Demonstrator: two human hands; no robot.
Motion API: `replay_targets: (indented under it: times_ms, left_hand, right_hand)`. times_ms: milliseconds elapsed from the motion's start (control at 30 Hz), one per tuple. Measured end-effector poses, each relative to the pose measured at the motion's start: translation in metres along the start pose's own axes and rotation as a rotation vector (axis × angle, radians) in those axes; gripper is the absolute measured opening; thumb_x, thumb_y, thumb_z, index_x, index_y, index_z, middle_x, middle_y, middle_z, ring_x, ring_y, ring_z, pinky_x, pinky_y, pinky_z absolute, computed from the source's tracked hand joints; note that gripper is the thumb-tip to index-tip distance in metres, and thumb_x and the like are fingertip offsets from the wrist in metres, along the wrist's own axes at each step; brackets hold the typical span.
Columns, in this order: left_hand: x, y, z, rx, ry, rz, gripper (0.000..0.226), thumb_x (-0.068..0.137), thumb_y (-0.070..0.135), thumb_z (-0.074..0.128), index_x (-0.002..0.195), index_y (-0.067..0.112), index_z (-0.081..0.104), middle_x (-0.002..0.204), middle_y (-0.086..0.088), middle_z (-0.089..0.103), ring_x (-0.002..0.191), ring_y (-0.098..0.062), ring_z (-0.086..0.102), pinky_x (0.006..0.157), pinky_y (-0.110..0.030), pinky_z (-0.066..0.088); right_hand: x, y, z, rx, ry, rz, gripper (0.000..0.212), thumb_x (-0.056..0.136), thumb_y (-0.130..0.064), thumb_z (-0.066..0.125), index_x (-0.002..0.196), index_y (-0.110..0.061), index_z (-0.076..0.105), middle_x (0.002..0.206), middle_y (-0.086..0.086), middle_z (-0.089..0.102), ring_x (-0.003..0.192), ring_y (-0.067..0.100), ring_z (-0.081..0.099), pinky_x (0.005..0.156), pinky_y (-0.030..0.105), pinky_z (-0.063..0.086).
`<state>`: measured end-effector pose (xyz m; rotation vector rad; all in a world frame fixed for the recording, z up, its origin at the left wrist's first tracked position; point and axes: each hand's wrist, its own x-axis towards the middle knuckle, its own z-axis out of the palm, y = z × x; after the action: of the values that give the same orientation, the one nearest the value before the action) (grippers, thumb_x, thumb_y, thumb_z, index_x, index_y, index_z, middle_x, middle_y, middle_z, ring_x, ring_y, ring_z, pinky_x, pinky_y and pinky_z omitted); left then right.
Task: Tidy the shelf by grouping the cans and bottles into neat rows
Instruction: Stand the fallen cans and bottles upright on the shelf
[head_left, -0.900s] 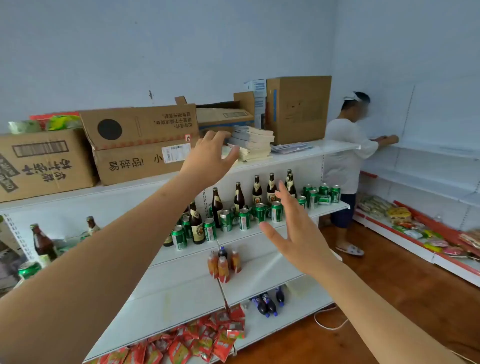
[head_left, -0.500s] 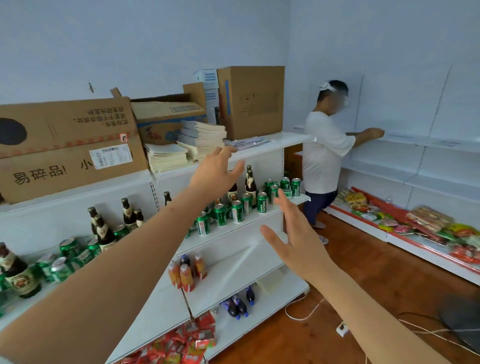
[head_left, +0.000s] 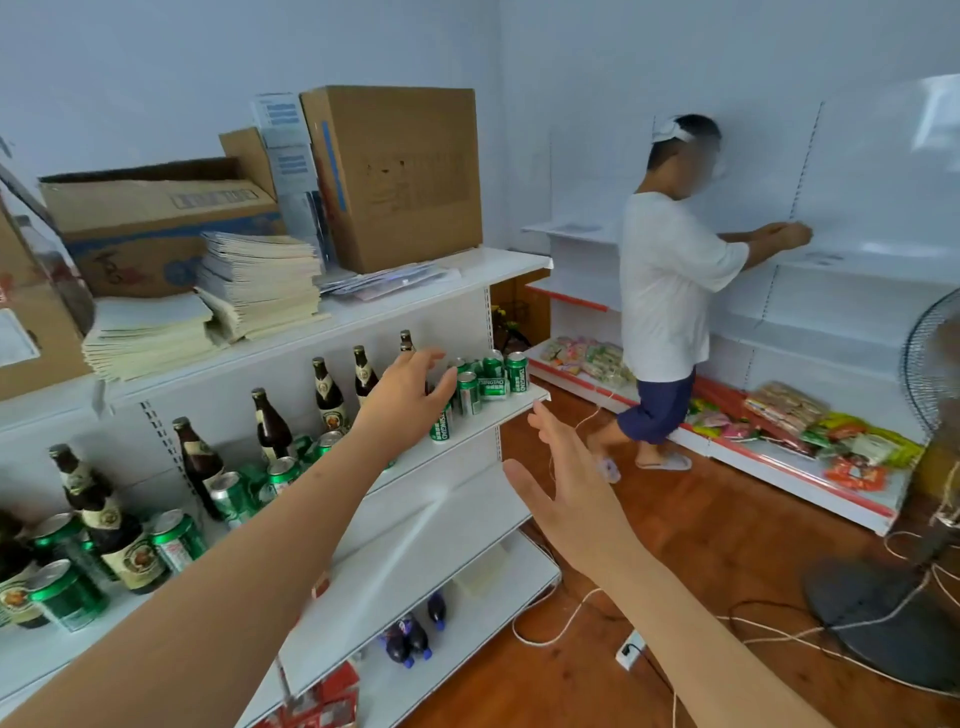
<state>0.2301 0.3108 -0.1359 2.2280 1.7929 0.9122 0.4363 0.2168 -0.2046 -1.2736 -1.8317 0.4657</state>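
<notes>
A white shelf (head_left: 511, 410) carries brown beer bottles (head_left: 328, 392) at the back and green cans (head_left: 491, 378) scattered along its length, with a cluster of cans at its right end. More bottles (head_left: 111, 525) and cans (head_left: 174, 538) stand at the left. My left hand (head_left: 402, 397) is stretched out with spread fingers just in front of the right-end cans, holding nothing. My right hand (head_left: 563, 493) hovers lower, off the shelf's right end, fingers straight and empty.
Cardboard boxes (head_left: 395, 171) and stacked booklets (head_left: 260, 283) fill the top shelf. Dark small bottles (head_left: 410, 634) sit on the lowest shelf. A person (head_left: 667, 291) works at the far shelving. A standing fan (head_left: 930, 467) and floor cables (head_left: 753, 631) are at right.
The view has swung right and closer to the shelf's end. My left hand has dropped from the top shelf's level down to the cans. My right hand stays open.
</notes>
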Motion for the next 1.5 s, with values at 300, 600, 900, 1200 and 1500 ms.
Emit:
replay_targets:
  times_ms: [300,600,900,1200,1500]
  left_hand:
    - [0.098,-0.069,0.063,-0.013,-0.099,0.023,0.050,0.101,0.046,0.043,0.142,0.018,0.045,0.140,-0.008,0.050,0.124,-0.022,0.052,0.102,-0.033,0.040]
    - [0.207,-0.129,0.101,-0.066,-0.170,0.029,0.049,0.101,0.046,0.043,0.140,0.018,0.047,0.140,-0.004,0.052,0.125,-0.020,0.051,0.103,-0.033,0.042]
    - [0.296,-0.160,0.179,-0.054,-0.258,-0.020,0.044,0.099,0.034,0.049,0.141,0.022,0.046,0.135,-0.006,0.055,0.122,-0.022,0.054,0.102,-0.035,0.044]
    - [0.383,-0.157,0.263,-0.128,-0.297,-0.142,0.039,0.099,0.031,0.052,0.136,0.020,0.051,0.125,-0.002,0.059,0.111,-0.016,0.059,0.097,-0.033,0.048]
    - [0.430,-0.193,0.336,-0.132,-0.336,-0.263,0.037,0.093,0.023,0.061,0.130,0.016,0.058,0.118,0.000,0.062,0.108,-0.016,0.060,0.089,-0.023,0.042]
  right_hand:
    - [0.104,0.059,0.046,-0.028,0.006,0.094,0.076,0.086,-0.078,0.031,0.150,-0.044,0.009,0.154,-0.021,0.026,0.139,0.000,0.030,0.111,0.034,0.039]
    - [0.197,0.102,0.082,-0.022,0.013,0.183,0.073,0.087,-0.077,0.035,0.149,-0.050,0.008,0.155,-0.022,0.026,0.140,-0.001,0.028,0.112,0.032,0.036]
    - [0.281,0.197,0.100,-0.037,-0.017,0.242,0.067,0.093,-0.058,0.048,0.150,-0.035,0.023,0.152,-0.015,0.031,0.137,0.003,0.033,0.110,0.028,0.039]
    - [0.382,0.315,0.099,0.000,-0.097,0.283,0.050,0.096,-0.044,0.054,0.142,-0.030,0.042,0.135,-0.014,0.052,0.111,-0.001,0.051,0.091,0.019,0.047]
    - [0.465,0.404,0.130,-0.019,-0.140,0.336,0.043,0.092,-0.026,0.063,0.133,-0.022,0.053,0.123,-0.004,0.059,0.106,0.008,0.057,0.087,0.021,0.045]
